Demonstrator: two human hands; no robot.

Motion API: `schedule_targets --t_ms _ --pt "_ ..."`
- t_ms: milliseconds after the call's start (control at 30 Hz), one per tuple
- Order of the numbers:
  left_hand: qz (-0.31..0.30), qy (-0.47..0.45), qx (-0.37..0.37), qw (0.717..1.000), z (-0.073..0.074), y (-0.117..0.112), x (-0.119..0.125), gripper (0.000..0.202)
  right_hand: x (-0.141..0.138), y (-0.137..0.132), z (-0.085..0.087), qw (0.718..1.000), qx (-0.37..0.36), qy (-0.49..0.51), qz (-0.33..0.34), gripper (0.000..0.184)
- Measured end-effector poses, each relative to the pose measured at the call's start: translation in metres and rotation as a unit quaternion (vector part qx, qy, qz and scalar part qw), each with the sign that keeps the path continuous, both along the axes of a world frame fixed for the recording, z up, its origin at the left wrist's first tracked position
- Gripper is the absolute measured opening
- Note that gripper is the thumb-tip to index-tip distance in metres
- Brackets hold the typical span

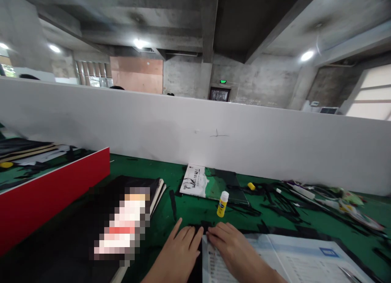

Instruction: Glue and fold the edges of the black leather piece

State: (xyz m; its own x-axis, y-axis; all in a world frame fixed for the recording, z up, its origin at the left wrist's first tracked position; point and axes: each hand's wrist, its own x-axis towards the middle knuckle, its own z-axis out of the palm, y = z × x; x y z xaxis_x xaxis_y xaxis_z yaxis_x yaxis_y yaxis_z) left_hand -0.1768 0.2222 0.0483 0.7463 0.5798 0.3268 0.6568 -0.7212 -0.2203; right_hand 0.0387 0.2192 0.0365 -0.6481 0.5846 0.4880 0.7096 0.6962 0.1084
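Observation:
My left hand (182, 247) lies with its fingers spread over the left edge of a black sheet (198, 270). My right hand (230, 244) has its fingers bent together at the sheet's top edge, close to the left fingertips; the fingers seem to pinch that edge. Under my right wrist an open printed booklet (275, 254) rests on the black sheet, which shows around it as a border. A silver pointed tool (350, 274) lies on the right page. Just beyond my hands stands a yellow glue stick (222, 204) with a white top.
A green-and-white book (210, 183) lies against the white partition (195, 128). Black strips (284, 201), a yellow cap (251, 186) and clutter (342, 205) lie to the right on the green tabletop (140, 162). On the left are a thick black stack (70, 222) and a red divider (61, 193).

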Motion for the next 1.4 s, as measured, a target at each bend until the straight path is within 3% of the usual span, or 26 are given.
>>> schedule_targets --t_ms 300,467,667,900,1167,1300,1400 --pt "0.007 -0.01 -0.009 1.0 -0.004 0.002 0.0 0.045 0.0 0.0 -0.003 1.0 0.012 -0.014 -0.012 0.037" --pt "-0.034 -0.005 -0.008 0.999 -0.005 0.002 -0.005 0.049 0.0 0.002 -0.012 0.999 0.032 -0.007 -0.028 0.034" --pt "-0.034 -0.016 -0.035 0.999 -0.006 0.002 -0.009 0.054 0.001 0.002 -0.017 0.997 0.065 0.003 -0.039 0.038" --pt "-0.033 -0.012 -0.038 0.999 -0.011 0.004 -0.01 0.051 0.002 0.0 -0.013 0.997 0.063 -0.022 -0.047 0.039" --pt "-0.035 -0.017 -0.036 0.999 -0.012 0.004 -0.011 0.049 0.023 0.003 0.002 0.989 0.051 -0.036 -0.132 0.034" --pt "-0.035 -0.032 -0.037 0.998 -0.011 0.004 -0.011 0.051 0.04 0.004 0.012 0.989 0.027 -0.076 -0.124 0.021" --pt "-0.034 -0.048 -0.027 0.998 -0.013 0.004 -0.012 0.052 0.044 0.002 0.017 0.99 0.018 -0.104 -0.096 0.025"
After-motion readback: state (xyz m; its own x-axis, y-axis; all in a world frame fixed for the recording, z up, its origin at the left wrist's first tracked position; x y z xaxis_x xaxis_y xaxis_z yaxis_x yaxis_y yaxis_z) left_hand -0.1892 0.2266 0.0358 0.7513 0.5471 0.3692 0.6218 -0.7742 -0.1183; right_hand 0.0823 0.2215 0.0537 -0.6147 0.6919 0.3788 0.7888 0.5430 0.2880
